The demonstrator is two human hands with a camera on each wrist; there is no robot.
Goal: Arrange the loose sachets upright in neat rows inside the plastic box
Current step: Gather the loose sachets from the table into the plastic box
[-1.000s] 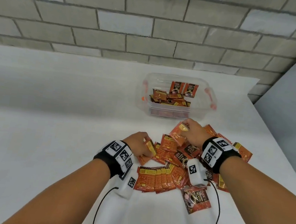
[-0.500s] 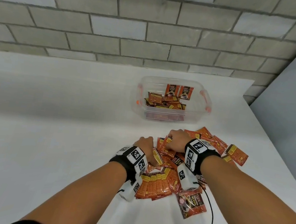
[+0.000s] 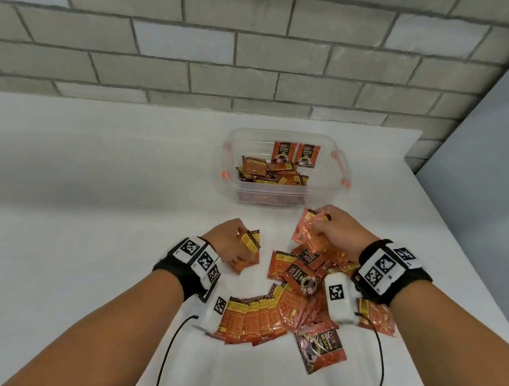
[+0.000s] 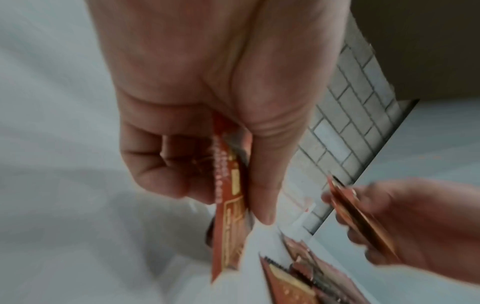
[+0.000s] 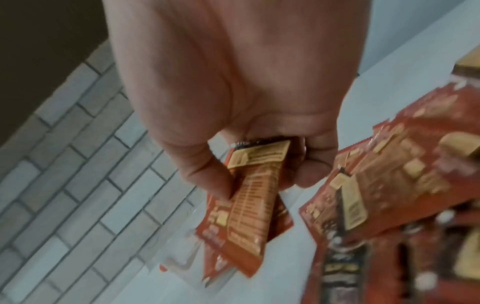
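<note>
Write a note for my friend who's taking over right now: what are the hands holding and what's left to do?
Left hand grips a few sachets.
Right hand grips another bunch, nearer the plastic box.
Box: two sachets upright at the back wall, the others lying jumbled.
Left: stand those up, then move the loose pile from the table.
</note>
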